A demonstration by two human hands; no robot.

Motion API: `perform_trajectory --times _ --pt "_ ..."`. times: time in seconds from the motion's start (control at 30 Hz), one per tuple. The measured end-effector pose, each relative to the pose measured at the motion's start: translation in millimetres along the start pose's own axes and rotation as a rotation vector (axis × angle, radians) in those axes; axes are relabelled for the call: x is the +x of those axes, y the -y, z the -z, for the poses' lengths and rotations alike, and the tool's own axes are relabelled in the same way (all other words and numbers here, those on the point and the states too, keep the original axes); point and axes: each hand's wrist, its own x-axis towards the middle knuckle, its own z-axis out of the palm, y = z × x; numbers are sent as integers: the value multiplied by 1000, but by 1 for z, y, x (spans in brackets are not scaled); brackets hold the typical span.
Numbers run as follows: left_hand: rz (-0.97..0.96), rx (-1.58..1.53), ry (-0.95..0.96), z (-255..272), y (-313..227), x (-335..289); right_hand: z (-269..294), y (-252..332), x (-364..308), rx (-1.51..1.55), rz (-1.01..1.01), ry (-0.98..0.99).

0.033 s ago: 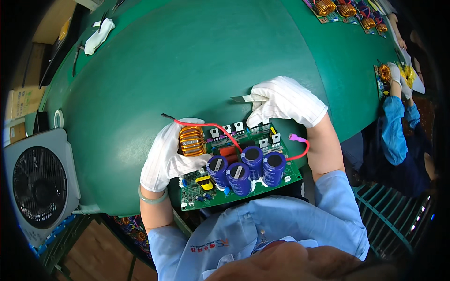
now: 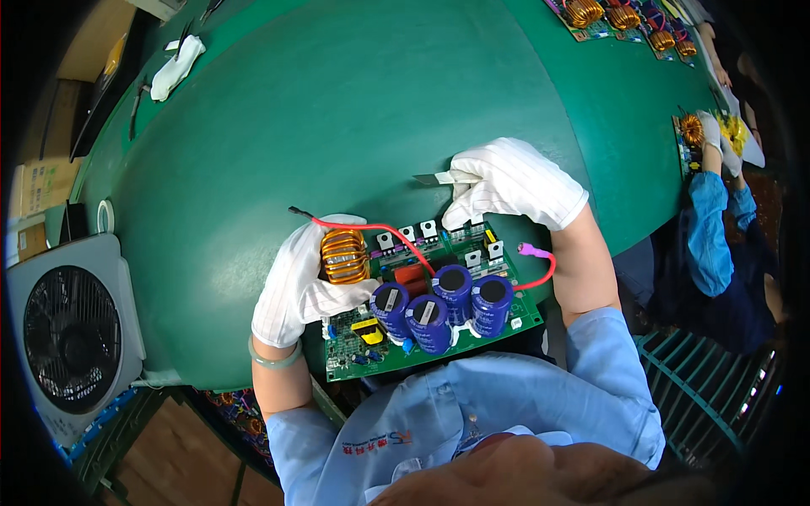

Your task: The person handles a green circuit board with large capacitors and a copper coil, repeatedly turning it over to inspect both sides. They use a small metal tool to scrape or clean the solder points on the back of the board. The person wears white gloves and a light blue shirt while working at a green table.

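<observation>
Far left, a fan is seen beside the table; no shift is noted there. Left hand, gloved: fingers and thumb are curled around the coil at the left end of the board. Board is held at the table's near edge, before the chest; whether any weight is borne by the table cannot be told. Four capacitors and a red wire are carried on it. Only a very slight shift of the board is detected since the previous frame; no part is seen added or removed, so work appears paused or slow. Right hand, gloved: a blade is pinched, pointed left, above the board's far edge, its position almost unchanged.
</observation>
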Motion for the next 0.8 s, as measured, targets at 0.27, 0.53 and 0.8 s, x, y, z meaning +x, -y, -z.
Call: perform_trajectory --times 0.27,0.53,0.8 --pt "45 -34 11 -1 2 -3 -2 3 0 -114 -64 16" --pt "65 -15 0 -3 8 -4 18 19 -8 228 93 77" --pt "261 -311 24 -5 -4 -1 3 29 -20 336 221 6"
